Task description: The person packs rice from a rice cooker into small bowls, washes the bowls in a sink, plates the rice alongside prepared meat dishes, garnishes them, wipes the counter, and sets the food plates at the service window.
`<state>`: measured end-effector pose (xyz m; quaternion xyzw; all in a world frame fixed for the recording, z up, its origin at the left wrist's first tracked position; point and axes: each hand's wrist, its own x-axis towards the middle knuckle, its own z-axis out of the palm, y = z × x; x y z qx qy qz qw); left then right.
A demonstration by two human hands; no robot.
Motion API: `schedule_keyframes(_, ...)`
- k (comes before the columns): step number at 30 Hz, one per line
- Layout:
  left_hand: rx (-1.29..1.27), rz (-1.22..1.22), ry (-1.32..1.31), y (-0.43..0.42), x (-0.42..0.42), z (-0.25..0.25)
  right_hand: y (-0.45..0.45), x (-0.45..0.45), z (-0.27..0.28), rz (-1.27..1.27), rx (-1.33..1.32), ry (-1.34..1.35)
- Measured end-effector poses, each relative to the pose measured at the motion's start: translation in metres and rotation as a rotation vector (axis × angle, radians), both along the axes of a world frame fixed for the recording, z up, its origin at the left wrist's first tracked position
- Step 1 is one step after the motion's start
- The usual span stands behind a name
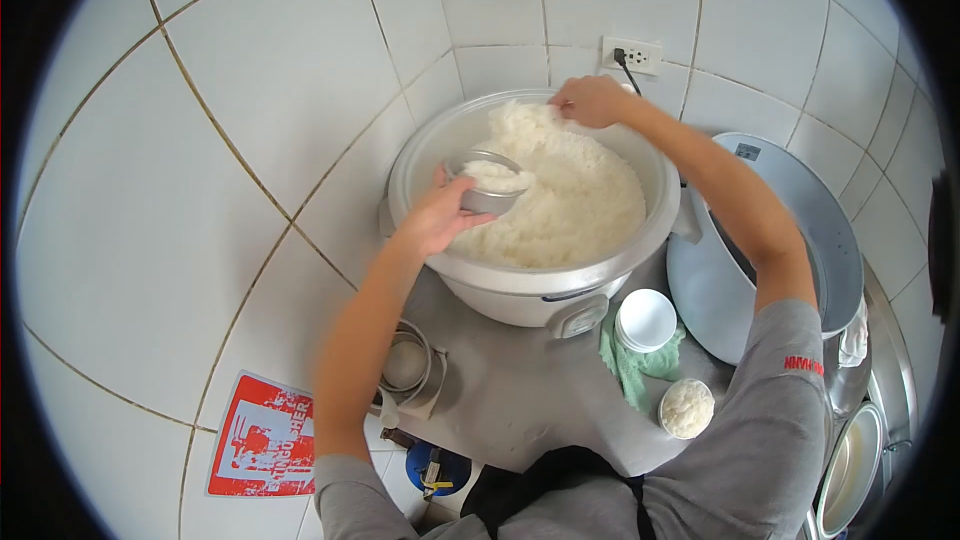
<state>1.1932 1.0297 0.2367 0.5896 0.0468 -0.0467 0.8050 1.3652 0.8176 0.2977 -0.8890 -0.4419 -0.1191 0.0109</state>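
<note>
A large rice cooker (pixel 475 290) full of white rice (pixel 580 205) stands before me. My left hand (pixel 440 218) grips a small metal bowl (pixel 488 202) by its side, tilted over the left part of the cooker. Some rice lies in this bowl. At the cooker's far rim, my right hand (pixel 595 103) is closed, fingers pointing down beside a raised mound of rice (pixel 525 123). Whatever those fingers hold is hidden from view.
White bowls (pixel 646 320) are stacked on a green cloth (pixel 628 375). Nearer me is a bowl filled with rice (pixel 687 408). The cooker's big grey lid (pixel 700 285) leans at right. A coiled strap or cord (pixel 410 365) lies at left. A plug sits in the wall outlet (pixel 632 55).
</note>
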Motion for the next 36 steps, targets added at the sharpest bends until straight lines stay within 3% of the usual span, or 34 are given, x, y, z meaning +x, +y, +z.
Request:
schedule_keyframes(1, -0.052, 0.002, 0.012, -0.007, 0.008, -0.003, 0.012, -0.017, -0.011, -0.089, 0.022, -0.217)
schedule_keyframes(3, -0.155, 0.005, 0.032, -0.015, 0.025, -0.007, 0.038, -0.07, -0.017, -0.245, -0.173, -0.278)
schedule_keyframes(5, -0.157, 0.028, 0.016, -0.012, 0.033, -0.011, 0.042, -0.089, -0.047, -0.186, -0.084, -0.375)
schedule_keyframes(8, -0.127, 0.073, -0.013, -0.011, 0.029, -0.007, 0.027, -0.09, -0.041, -0.09, 0.062, -0.339)
schedule_keyframes(11, -0.132, 0.013, -0.072, 0.002, 0.029, 0.001, 0.015, -0.053, -0.014, -0.059, 0.354, 0.0)
schedule_keyframes(14, -0.242, -0.034, -0.022, 0.0, 0.026, 0.009, 0.013, -0.06, -0.003, -0.112, 0.54, 0.826)
schedule_keyframes(17, -0.277, -0.012, -0.084, -0.003, 0.023, 0.015, 0.019, -0.042, -0.032, 0.051, 0.754, 1.127)
schedule_keyframes(21, -0.288, 0.003, -0.202, 0.002, 0.033, 0.006, 0.021, -0.052, -0.023, 0.015, 0.867, 1.177)
schedule_keyframes(23, -0.463, 0.01, -0.144, -0.005, 0.034, 0.006, 0.023, -0.058, -0.014, 0.022, 0.922, 1.172)
schedule_keyframes(26, -0.622, -0.024, -0.216, -0.024, 0.027, 0.015, 0.026, -0.056, -0.011, -0.007, 0.882, 1.145)
schedule_keyframes(29, -0.678, 0.008, -0.211, -0.034, 0.027, 0.013, 0.007, -0.021, -0.032, -0.2, 0.501, 0.437)
schedule_keyframes(31, -0.7, 0.038, -0.178, -0.032, 0.025, 0.013, -0.019, -0.001, -0.064, -0.416, 0.025, -0.221)
schedule_keyframes(33, -0.715, 0.043, -0.159, -0.026, 0.02, 0.012, -0.041, 0.018, -0.091, -0.409, -0.279, -0.355)
schedule_keyframes(36, -0.749, 0.08, -0.167, -0.015, 0.012, 0.012, -0.057, 0.002, -0.089, -0.328, -0.399, -0.206)
